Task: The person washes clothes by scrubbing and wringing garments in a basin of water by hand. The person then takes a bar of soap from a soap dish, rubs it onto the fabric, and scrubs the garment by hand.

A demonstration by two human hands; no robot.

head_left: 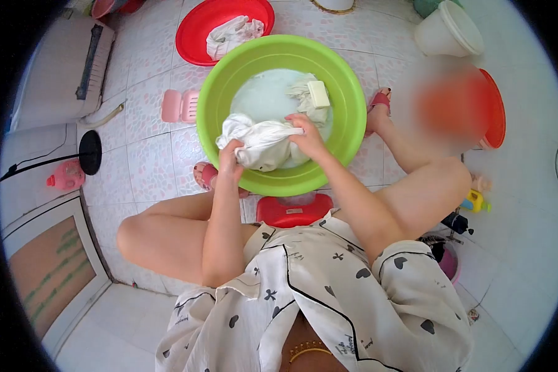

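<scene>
A green basin [280,48] holds cloudy water [263,84]. Over its near left part my two hands grip a wet white cloth [263,146]. My left hand [229,155] is closed on the cloth's lower left side, by the basin's near left rim. On the cloth's right end, my right hand [307,135] is closed, with the fabric bunched between the two hands. A pale soap bar [318,94] rests on another light cloth [305,93] at the right inside the basin.
A red basin [189,31] with white cloth stands behind the green one. Left of it lies an open pink soap box [180,106]. A white bucket [449,31] and a red container [494,108] are at right. A red stool [294,211] is in front.
</scene>
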